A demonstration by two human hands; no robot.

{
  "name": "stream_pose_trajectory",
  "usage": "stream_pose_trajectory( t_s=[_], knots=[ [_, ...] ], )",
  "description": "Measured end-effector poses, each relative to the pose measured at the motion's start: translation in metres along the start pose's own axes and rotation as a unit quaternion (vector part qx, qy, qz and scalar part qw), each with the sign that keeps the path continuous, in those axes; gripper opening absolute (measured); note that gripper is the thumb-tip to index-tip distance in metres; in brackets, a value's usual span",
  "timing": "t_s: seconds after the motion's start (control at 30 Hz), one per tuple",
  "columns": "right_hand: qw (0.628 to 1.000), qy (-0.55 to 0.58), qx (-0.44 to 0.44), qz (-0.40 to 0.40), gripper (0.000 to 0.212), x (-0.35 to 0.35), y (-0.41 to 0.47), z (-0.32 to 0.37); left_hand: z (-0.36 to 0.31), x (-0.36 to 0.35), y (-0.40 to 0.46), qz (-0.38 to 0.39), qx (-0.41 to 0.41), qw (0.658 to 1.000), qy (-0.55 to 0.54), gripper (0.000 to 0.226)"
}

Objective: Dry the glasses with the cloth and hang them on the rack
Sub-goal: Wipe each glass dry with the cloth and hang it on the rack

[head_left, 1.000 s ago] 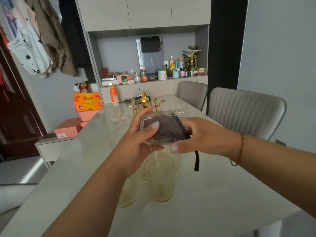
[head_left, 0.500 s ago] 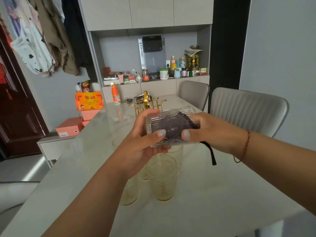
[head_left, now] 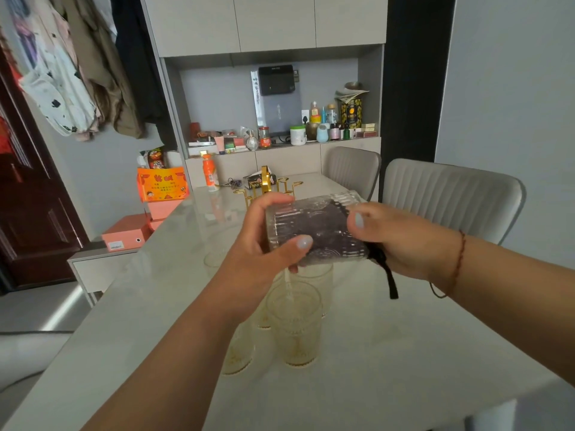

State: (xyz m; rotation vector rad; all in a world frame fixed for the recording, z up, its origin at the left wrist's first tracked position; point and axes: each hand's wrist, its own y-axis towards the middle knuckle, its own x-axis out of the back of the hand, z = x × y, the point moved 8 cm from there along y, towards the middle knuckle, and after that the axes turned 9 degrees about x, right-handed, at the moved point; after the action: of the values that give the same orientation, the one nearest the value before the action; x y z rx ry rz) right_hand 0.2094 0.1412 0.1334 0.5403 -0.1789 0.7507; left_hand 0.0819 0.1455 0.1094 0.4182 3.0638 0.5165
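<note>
A clear ribbed glass (head_left: 323, 227) lies on its side in the air above the table. My left hand (head_left: 264, 241) wraps its base end. A dark cloth (head_left: 317, 228) is stuffed inside the glass, and its black loop (head_left: 389, 279) dangles out at the mouth. My right hand (head_left: 398, 237) is at the mouth, holding the cloth. Several pale yellowish glasses (head_left: 294, 321) stand on the table (head_left: 389, 353) right below my hands. The gold rack (head_left: 267, 185) stands farther back on the table, partly hidden by my left hand.
An orange bottle (head_left: 210, 174), keys and a small box lie at the table's far end. Two grey chairs (head_left: 448, 197) line the right side. Orange boxes (head_left: 161, 185) sit on a low cabinet at left. A cluttered shelf is behind.
The glass has turned slightly between my hands with the cloth inside it, and the black loop has swung a little. The view has shifted slightly.
</note>
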Motion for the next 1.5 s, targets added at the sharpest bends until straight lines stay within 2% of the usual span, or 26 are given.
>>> stream_pose_trajectory(
  t_s=[0.13,0.17,0.23,0.27,0.3,0.37,0.43,0.47,0.53,0.6,0.7,0.8,0.83,0.87,0.9,0.97,1.03,1.1,1.17,1.27,1.3,1.33,1.37,1.43,1.47,1.5],
  knots=[
    [0.967,-0.231,0.104,-0.006,0.058,-0.005,0.0,0.026,0.001,-0.001,0.003,0.001,0.07,0.997,-0.041,0.049],
    [0.929,-0.345,0.132,0.011,0.062,-0.009,0.0,0.03,0.005,-0.002,0.005,0.003,0.122,0.99,-0.073,0.057],
    [0.814,-0.56,0.141,0.055,0.075,-0.018,0.002,0.025,0.016,-0.01,0.003,0.009,0.228,0.966,-0.126,0.082],
    [0.777,-0.612,0.129,0.066,0.078,-0.018,0.003,0.02,0.019,-0.014,0.002,0.001,0.254,0.957,-0.143,0.084],
    [0.771,-0.621,0.121,0.066,0.081,-0.019,0.003,0.016,0.022,-0.014,0.002,-0.02,0.26,0.953,-0.151,0.08],
    [0.846,-0.517,0.116,0.056,0.074,-0.025,0.003,0.014,0.024,-0.011,0.003,-0.085,0.23,0.959,-0.145,0.067],
    [0.955,-0.285,0.081,0.025,0.044,-0.022,0.004,0.015,0.021,-0.002,0.005,-0.145,0.156,0.967,-0.139,0.056],
    [0.983,-0.177,0.047,0.005,0.032,-0.019,0.003,0.015,0.019,0.0,0.004,-0.158,0.114,0.973,-0.123,0.05],
    [0.998,-0.053,-0.007,-0.037,0.035,-0.012,0.002,0.011,0.013,-0.001,0.001,-0.16,0.039,0.984,-0.071,0.038],
    [0.993,-0.116,0.002,-0.034,0.047,-0.007,0.005,0.013,0.008,-0.002,0.0,-0.121,0.025,0.989,-0.076,0.034],
    [0.926,-0.37,0.071,0.024,0.058,-0.012,0.007,0.022,0.004,-0.006,0.005,-0.017,0.124,0.973,-0.194,0.038],
    [0.764,-0.622,0.15,0.077,0.06,-0.02,0.007,0.024,0.014,-0.012,0.002,-0.02,0.264,0.942,-0.208,0.033],
    [0.745,-0.643,0.161,0.073,0.059,-0.023,0.008,0.023,0.019,-0.011,0.004,-0.051,0.269,0.942,-0.196,0.036],
    [0.765,-0.622,0.15,0.068,0.059,-0.025,0.009,0.023,0.021,-0.009,0.006,-0.084,0.246,0.946,-0.195,0.038],
    [0.828,-0.546,0.115,0.055,0.058,-0.024,0.011,0.023,0.02,-0.007,0.008,-0.117,0.203,0.95,-0.208,0.039],
    [0.966,-0.258,0.016,0.004,0.048,-0.02,0.013,0.021,0.011,0.001,0.008,-0.177,0.095,0.961,-0.192,0.035],
    [0.993,-0.107,-0.029,-0.048,0.025,-0.012,0.011,0.018,0.001,0.007,0.004,-0.202,0.022,0.97,-0.13,0.03],
    [0.988,-0.146,-0.013,-0.039,0.012,-0.011,0.013,0.024,0.0,0.007,0.003,-0.158,0.037,0.977,-0.141,0.03],
    [0.947,-0.322,0.011,0.018,0.024,-0.012,0.013,0.026,0.003,0.001,0.005,-0.063,0.125,0.973,-0.186,0.039],
    [0.763,-0.637,0.063,0.089,0.048,-0.021,0.014,0.018,0.009,-0.005,-0.001,-0.029,0.255,0.95,-0.178,0.04],
    [0.737,-0.666,0.083,0.088,0.05,-0.026,0.014,0.016,0.01,-0.002,-0.001,-0.059,0.253,0.953,-0.154,0.04],
    [0.741,-0.661,0.083,0.088,0.051,-0.03,0.014,0.013,0.009,0.001,0.001,-0.099,0.23,0.959,-0.13,0.039],
    [0.789,-0.604,0.077,0.078,0.048,-0.034,0.015,0.011,0.006,0.005,0.003,-0.139,0.19,0.966,-0.106,0.035],
    [0.931,-0.362,0.053,0.023,0.028,-0.031,0.016,0.015,-0.002,0.012,0.001,-0.204,0.105,0.97,-0.076,0.027],
    [0.975,-0.221,0.02,-0.003,0.016,-0.027,0.015,0.014,-0.007,0.015,-0.003,-0.225,0.072,0.97,-0.053,0.025],
    [0.995,-0.097,-0.017,-0.02,0.009,-0.026,0.013,0.012,-0.011,0.016,-0.006,-0.237,0.046,0.97,-0.025,0.025]
  ],
)
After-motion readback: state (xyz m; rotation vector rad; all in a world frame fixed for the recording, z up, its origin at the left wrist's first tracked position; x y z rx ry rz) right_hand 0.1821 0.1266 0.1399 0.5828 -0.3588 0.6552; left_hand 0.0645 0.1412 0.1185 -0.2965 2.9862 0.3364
